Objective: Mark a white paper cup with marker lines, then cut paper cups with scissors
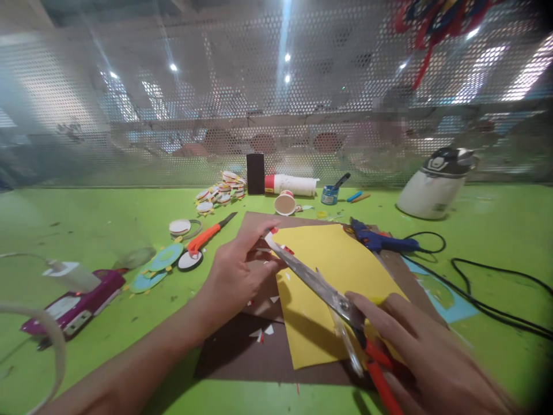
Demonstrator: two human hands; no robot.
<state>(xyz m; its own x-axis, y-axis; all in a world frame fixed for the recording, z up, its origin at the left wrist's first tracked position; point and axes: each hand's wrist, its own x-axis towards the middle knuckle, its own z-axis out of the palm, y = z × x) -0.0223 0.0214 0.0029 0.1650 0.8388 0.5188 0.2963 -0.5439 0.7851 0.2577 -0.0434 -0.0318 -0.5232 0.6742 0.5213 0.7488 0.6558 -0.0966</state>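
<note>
My right hand (pixel 415 340) grips a pair of scissors (pixel 319 288) with orange-red handles. Their blades point up and left to a small white-and-red paper piece (pixel 271 236), which the thumb and fingers of my left hand (pixel 235 268) pinch. Whether the blades are biting into the paper, I cannot tell. Below the scissors lies a yellow sheet (pixel 302 328) on brown board (pixel 233 357), with a clear stick-like object (pixel 348 343) on it. White and red paper scraps (pixel 261 334) are scattered on the board by my left hand.
A blue glue gun (pixel 380 239) with a black cord lies right of the sheet. An orange utility knife (pixel 207 236) and a purple power strip (pixel 86 302) are on the left. Stacked paper cups (pixel 296 185), a blue jar (pixel 329 195) and a kettle (pixel 434 184) stand behind.
</note>
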